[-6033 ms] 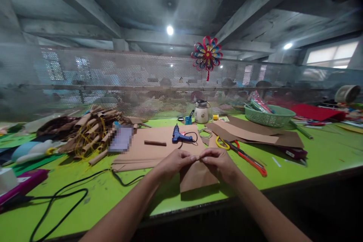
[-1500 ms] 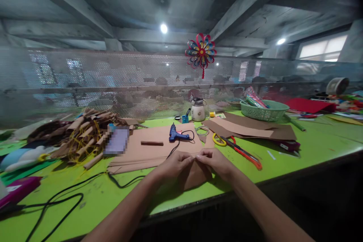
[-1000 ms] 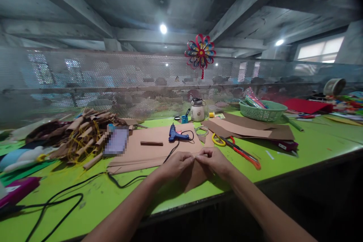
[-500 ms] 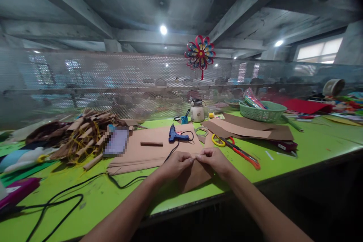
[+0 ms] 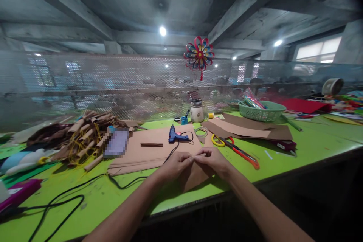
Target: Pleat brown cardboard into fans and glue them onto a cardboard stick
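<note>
My left hand (image 5: 173,165) and my right hand (image 5: 214,161) meet over a small sheet of brown paper (image 5: 195,177) at the near edge of the green table (image 5: 113,196). Both hands pinch the sheet's far edge, fingertips almost touching each other. The sheet hangs down toward me, partly covered by my hands. Just beyond lies a stack of larger brown paper sheets (image 5: 141,151) with a blue glue gun (image 5: 176,136) on it.
Yellow-and-red scissors (image 5: 235,149) lie to the right, near more brown sheets (image 5: 249,130) and a green basket (image 5: 262,110). A heap of rolled brown paper (image 5: 85,136) sits at the left. A black cord (image 5: 70,196) snakes across the table. A white jar (image 5: 197,112) stands by a mesh screen.
The hands stay pinched together on the sheet's far edge. The part of the sheet showing below them has grown shorter since six seconds ago. The view shifted slightly.
</note>
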`<state>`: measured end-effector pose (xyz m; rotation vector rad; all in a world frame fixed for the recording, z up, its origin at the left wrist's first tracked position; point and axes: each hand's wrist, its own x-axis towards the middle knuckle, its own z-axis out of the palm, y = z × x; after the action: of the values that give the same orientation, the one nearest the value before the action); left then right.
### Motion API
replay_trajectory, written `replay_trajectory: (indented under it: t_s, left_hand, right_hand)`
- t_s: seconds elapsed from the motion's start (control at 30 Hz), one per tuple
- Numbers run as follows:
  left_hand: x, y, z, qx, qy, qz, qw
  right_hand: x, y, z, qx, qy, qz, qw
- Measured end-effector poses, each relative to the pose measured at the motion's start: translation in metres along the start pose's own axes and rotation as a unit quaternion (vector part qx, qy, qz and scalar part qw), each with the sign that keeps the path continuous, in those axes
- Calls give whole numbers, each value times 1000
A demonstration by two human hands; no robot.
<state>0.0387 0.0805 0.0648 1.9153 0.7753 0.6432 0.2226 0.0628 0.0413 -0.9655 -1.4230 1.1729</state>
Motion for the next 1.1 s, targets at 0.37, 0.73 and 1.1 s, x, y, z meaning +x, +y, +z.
replay_trajectory:
  t_s: [0.37,0.73,1.1]
  left_hand:
    - [-1,3,-4,-55,-51,3,997]
    - [-1,1,-3,-41,-59,-4,997]
    - [-1,-2,-4,-15,-44,-8,999]
  right_hand:
    - [0,1,-2,-6,19,-19,1000]
    - [2,5,-1,-24,23,-38,999]
    - [0,2,1,-20,22,15,999]
